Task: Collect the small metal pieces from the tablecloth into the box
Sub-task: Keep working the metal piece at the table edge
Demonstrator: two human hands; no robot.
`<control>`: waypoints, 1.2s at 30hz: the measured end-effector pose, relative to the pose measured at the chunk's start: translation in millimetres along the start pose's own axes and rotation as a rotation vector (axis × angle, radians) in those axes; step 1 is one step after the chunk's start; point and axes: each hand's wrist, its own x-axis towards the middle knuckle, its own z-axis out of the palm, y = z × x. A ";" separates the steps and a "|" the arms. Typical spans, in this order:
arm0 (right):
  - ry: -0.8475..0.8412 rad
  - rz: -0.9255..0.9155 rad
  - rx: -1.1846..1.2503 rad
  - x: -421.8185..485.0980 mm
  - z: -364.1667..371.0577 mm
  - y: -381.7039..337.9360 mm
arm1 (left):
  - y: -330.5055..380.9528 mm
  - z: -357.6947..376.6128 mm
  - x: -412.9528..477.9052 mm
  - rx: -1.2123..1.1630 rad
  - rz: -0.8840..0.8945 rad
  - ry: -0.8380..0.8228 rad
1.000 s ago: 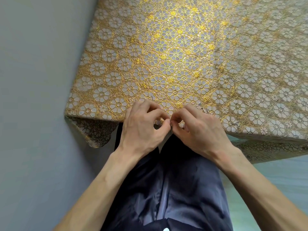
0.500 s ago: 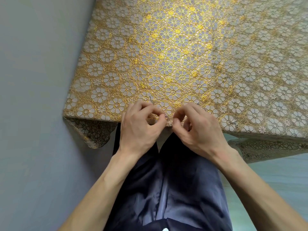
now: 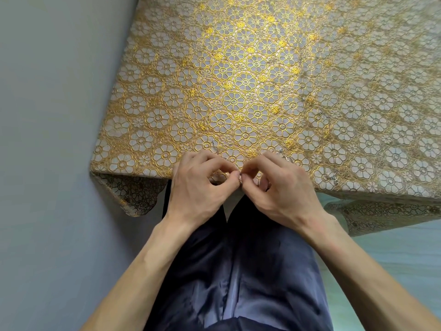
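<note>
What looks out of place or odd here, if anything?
Tiny metal pieces lie strewn over the tablecloth near its front edge, hard to spot against the pattern. No box is in view. The left hand and right hand pinch together at the edge, seemingly on one piece.

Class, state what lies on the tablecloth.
Small metal pieces lie on the tablecloth near its front edge. The left hand and right hand cover part; anything beneath is hidden.
</note>
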 end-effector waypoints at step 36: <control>0.015 0.017 -0.003 -0.8 -4.2 1.3 | 1.3 -4.7 5.9 -0.064 -0.098 -0.005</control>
